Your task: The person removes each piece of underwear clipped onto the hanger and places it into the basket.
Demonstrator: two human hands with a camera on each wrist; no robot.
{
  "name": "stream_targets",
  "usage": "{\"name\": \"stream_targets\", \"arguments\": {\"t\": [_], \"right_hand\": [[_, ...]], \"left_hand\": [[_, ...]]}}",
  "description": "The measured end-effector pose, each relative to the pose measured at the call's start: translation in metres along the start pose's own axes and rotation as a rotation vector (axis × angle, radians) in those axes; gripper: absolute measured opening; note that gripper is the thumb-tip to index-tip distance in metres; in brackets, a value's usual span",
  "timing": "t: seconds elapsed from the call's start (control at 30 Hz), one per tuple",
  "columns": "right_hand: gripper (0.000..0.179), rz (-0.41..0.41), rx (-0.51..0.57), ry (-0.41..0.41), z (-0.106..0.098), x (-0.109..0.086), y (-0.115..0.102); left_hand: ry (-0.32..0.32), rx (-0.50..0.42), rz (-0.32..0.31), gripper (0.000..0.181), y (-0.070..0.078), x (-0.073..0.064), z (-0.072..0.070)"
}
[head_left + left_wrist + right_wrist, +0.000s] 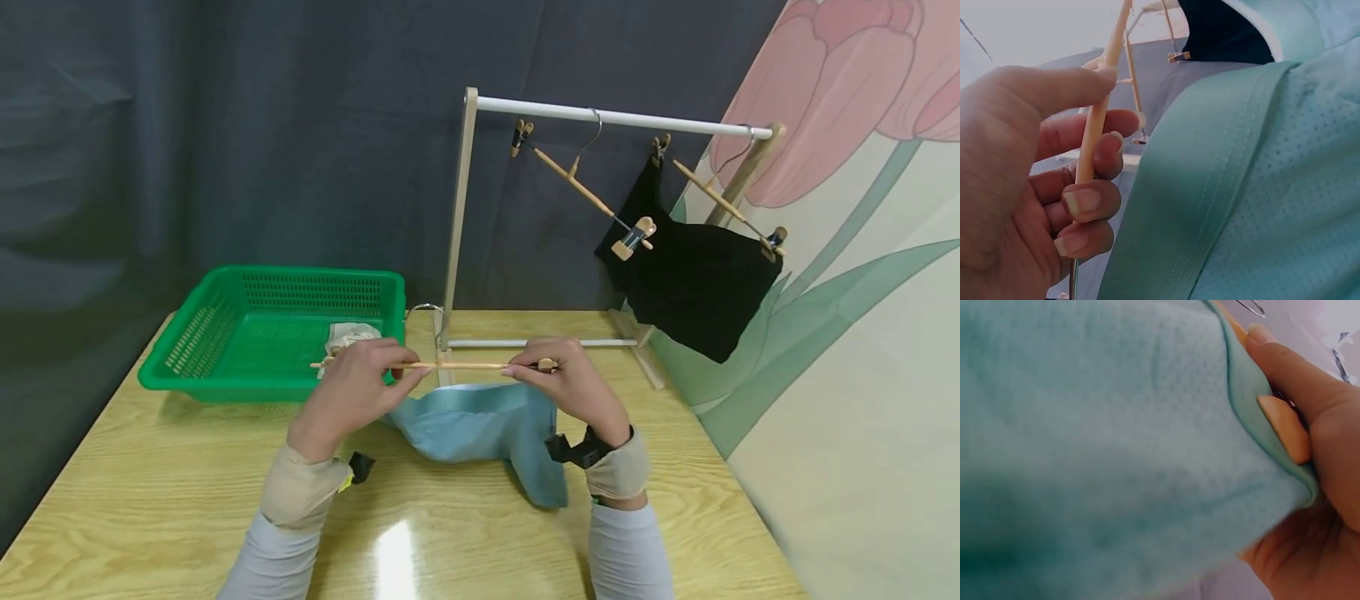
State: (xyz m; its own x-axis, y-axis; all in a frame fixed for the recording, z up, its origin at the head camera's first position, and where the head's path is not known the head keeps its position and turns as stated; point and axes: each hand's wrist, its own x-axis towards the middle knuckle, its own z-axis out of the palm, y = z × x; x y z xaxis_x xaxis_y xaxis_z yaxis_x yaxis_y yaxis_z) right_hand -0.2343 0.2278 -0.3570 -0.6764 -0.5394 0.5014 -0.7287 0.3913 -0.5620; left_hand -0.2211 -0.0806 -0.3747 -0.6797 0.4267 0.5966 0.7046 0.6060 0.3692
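Above the table (150, 492), a hanger (472, 365) is gripped by the left hand (354, 387), thumb and fingers curled round it, and by the right hand (573, 383) near one clip (1285, 428). Below, a light-blue garment (476, 429) is suspended, its corner caught in that clip. Beyond, a green basket (247, 385) and, on a rack (460, 192), a black garment (690, 275) are seen.

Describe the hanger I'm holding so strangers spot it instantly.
Find the rack on the table. In front, your left hand and right hand hold a wooden hanger. Only it has blue cloth below; the others hang from the rail.
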Motion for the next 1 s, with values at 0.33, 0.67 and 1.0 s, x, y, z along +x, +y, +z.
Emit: {"name": "stream_targets", "arguments": {"t": [0.33,0.67,1.0], "right_hand": [[0.043,0.124,-0.051,-0.013,0.008,0.004,-0.012],[0.050,0.155,-0.094,0.002,0.004,0.002,-0.011],[0.041,0.120,-0.024,0.021,0.001,0.001,-0.006]], "left_hand": [[0.046,0.028,0.029,0.012,-0.008,-0.004,-0.011],[0.158,0.082,0.130,0.009,-0.011,-0.002,-0.014],[0.144,0.090,0.118,0.010,-0.007,-0.002,-0.016]]}}
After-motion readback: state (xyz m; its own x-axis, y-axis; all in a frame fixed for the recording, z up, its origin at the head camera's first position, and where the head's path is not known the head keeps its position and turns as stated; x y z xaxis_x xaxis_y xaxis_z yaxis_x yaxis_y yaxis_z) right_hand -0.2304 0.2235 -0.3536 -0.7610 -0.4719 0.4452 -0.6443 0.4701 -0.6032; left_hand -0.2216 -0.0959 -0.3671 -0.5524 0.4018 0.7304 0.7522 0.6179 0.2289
